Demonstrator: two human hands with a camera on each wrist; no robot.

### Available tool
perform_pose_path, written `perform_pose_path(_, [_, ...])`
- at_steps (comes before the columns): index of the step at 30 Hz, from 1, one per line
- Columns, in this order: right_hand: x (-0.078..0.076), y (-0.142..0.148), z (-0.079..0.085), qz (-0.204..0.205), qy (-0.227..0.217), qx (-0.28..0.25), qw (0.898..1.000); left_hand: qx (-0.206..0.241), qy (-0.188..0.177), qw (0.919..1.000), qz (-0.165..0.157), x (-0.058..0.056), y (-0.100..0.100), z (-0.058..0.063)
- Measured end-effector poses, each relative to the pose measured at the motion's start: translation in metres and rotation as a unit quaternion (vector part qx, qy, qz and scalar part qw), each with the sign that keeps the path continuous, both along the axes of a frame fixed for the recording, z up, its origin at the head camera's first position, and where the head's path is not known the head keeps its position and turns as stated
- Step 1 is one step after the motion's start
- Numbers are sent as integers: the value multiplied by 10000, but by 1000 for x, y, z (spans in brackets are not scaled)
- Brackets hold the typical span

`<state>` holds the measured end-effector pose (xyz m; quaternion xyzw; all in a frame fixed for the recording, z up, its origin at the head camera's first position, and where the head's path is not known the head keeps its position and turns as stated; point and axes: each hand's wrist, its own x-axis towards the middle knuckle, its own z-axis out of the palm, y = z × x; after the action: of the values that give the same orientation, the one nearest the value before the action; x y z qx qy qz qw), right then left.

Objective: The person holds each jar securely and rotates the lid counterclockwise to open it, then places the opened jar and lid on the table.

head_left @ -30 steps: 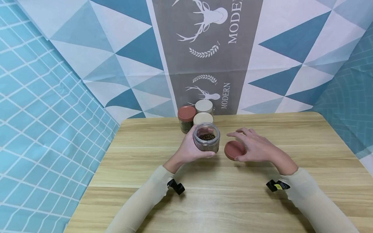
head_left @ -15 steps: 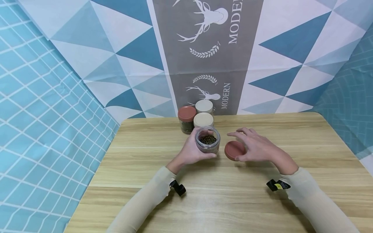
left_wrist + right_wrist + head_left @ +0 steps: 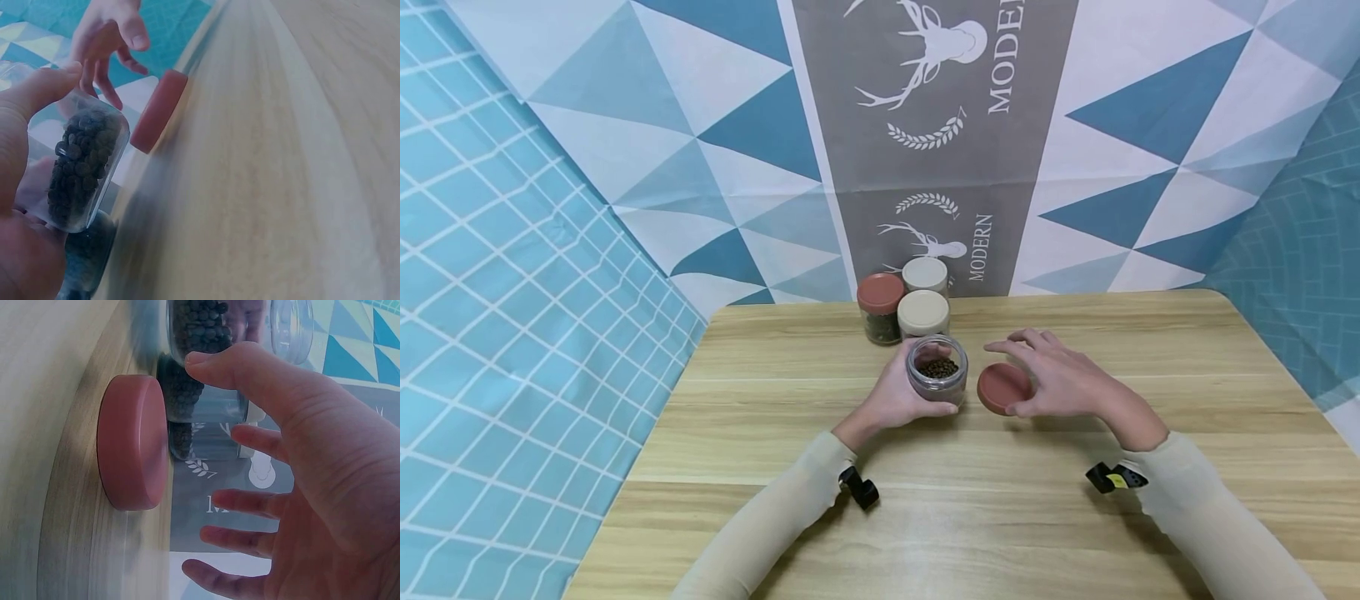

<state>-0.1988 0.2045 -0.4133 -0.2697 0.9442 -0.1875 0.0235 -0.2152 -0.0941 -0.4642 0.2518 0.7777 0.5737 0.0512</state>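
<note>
My left hand (image 3: 901, 393) grips a clear open jar (image 3: 937, 388) part full of small dark beans or pellets (image 3: 86, 164). Its thumb and fingers wrap the jar's sides, and the mouth faces up. Beside it, a reddish-brown round lid (image 3: 1004, 388) lies flat on the wooden table (image 3: 925, 517). Over that lid hovers my right hand (image 3: 1058, 379), its fingers spread and loosely bent. In the right wrist view a gap shows between the lid (image 3: 132, 444) and the fingers, so nothing is held there.
Behind the held jar stand three closed jars: one with a red lid (image 3: 881, 293), one with a cream lid (image 3: 923, 310) and one with a pale lid (image 3: 925, 273). A patterned cloth backdrop (image 3: 940, 150) rises at the table's back edge.
The left hand and its jar have shifted slightly toward me and to the right, baring more of the cream lid behind. My right hand and the loose lid stay where they were.
</note>
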Motion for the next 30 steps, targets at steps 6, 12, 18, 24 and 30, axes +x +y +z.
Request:
perform_pose_path(6, [0, -1, 0, 21, -7, 33, 10000, -123, -14, 9999, 22, -2, 0, -5])
perform_pose_path(12, [0, -1, 0, 17, -26, 24, 10000, -130, -123, 9998, 6, -3, 0, -9])
perform_pose_path(18, [0, -1, 0, 19, -66, 25, 10000, -82, -245, 9997, -15, -4, -1, -13])
perform_pose_path(24, [-1, -1, 0, 62, -17, 24, 10000, -207, -179, 9996, -87, -5, 0, -13])
perform_pose_path(30, [-1, -2, -1, 91, -25, 16, 10000, -279, -99, 9995, -98, -4, -1, -14])
